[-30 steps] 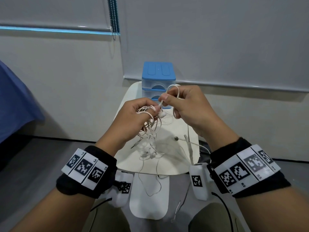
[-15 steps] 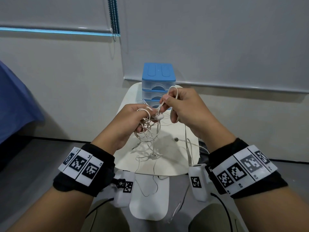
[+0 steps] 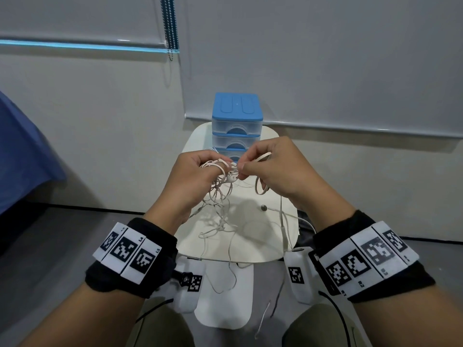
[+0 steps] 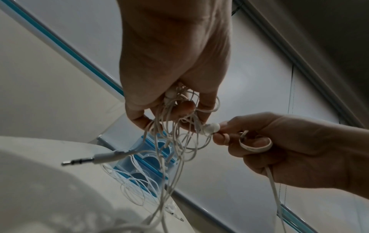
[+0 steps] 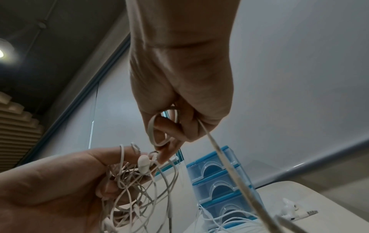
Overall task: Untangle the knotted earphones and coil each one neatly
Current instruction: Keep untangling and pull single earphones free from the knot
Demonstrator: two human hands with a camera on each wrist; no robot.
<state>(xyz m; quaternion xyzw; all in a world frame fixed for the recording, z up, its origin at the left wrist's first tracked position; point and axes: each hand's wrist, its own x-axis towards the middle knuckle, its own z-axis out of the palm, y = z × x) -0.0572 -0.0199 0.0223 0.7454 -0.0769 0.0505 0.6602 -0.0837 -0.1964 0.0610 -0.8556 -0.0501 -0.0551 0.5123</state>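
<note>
Right now I have both hands raised above the small white table (image 3: 253, 244), meeting just in front of the blue drawer unit (image 3: 237, 121) at its far edge. My left hand (image 3: 193, 179) has its fingers curled round the tangled earphones (image 3: 220, 189), loops dangling to the tabletop and over its near edge. My right hand (image 3: 280, 171) pinches an earbud (image 4: 210, 128) at the tangle's side, a flat cable loop (image 4: 255, 144) around its finger. Tabletop lies open on either side of the hanging cords.
</note>
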